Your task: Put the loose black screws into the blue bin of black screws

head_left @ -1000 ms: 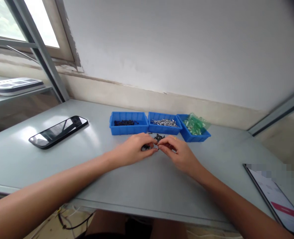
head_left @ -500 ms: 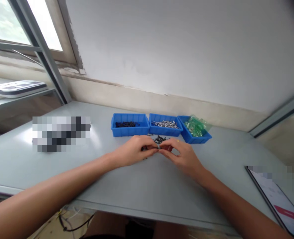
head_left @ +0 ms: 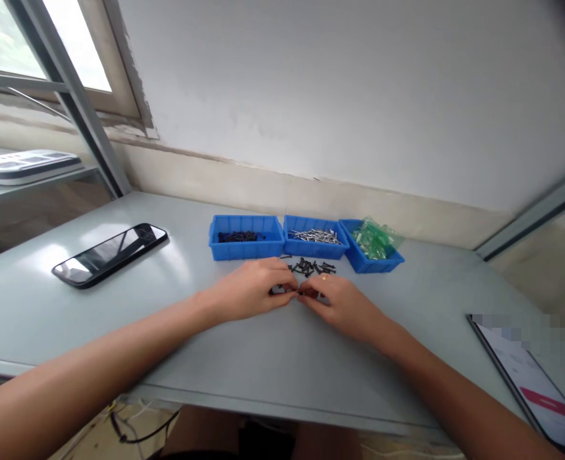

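Note:
My left hand (head_left: 256, 287) and my right hand (head_left: 344, 303) meet fingertip to fingertip above the table. Both are closed in a pinch on a small black screw (head_left: 302, 293), mostly covered by the fingers. Something dark also shows inside the curl of my left hand; I cannot make out what it is. Just beyond the fingers lies a loose pile of black screws (head_left: 306, 266) on the grey table (head_left: 263, 364).
Behind the pile stand three blue bins: one with black screws (head_left: 238, 236), one with silver screws or nails (head_left: 318, 236), one with green plastic bags (head_left: 374, 237). A dark phone (head_left: 112, 255) lies left, a lit tablet (head_left: 526, 383) right. A wall closes the back.
My fingertips have drawn closer together, so less of the black screw shows between them. My right hand has shifted slightly left and down, uncovering more of the pile. The view has moved slightly.

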### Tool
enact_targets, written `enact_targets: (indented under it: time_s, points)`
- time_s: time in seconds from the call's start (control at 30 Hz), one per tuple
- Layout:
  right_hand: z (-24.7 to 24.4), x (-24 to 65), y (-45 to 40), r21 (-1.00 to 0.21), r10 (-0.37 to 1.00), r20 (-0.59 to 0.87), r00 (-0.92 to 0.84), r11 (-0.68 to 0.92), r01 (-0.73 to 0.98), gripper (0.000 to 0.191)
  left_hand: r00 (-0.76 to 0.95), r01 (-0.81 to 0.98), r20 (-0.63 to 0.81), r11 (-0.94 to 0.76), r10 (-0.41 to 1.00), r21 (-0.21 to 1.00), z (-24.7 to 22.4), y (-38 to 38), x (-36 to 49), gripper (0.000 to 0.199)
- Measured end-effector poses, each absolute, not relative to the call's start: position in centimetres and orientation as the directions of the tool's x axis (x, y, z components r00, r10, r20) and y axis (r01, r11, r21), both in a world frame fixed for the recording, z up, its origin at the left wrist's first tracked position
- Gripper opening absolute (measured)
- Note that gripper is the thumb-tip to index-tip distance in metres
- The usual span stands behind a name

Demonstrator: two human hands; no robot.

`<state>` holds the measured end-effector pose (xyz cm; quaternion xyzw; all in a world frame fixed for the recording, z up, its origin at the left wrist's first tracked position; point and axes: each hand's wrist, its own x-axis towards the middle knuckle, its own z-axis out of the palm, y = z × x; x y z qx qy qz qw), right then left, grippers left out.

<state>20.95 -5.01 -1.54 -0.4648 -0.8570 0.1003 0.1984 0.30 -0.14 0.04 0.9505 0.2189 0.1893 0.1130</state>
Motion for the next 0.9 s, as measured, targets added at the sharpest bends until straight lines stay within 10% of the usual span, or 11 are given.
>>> enact_targets:
  time_s: [0.43, 0.9]
  points:
    - [-0.7, 20.9, -5.7, -0.399, 0.738, 0.456, -0.497, 0.669, 0.627, 0.011, 0.845, 0.299, 0.277, -0.834, 0.457, 0.463, 0.0, -0.4, 0.7, 0.009]
    - [-1.4, 21.1, -5.2, -0.323, 0.837, 0.197, -0.51, 0.547, 0.772, 0.016, 0.768, 0.394, 0.4, -0.861, 0.501, 0.321, 0.9, 0.2, -0.1, 0.012]
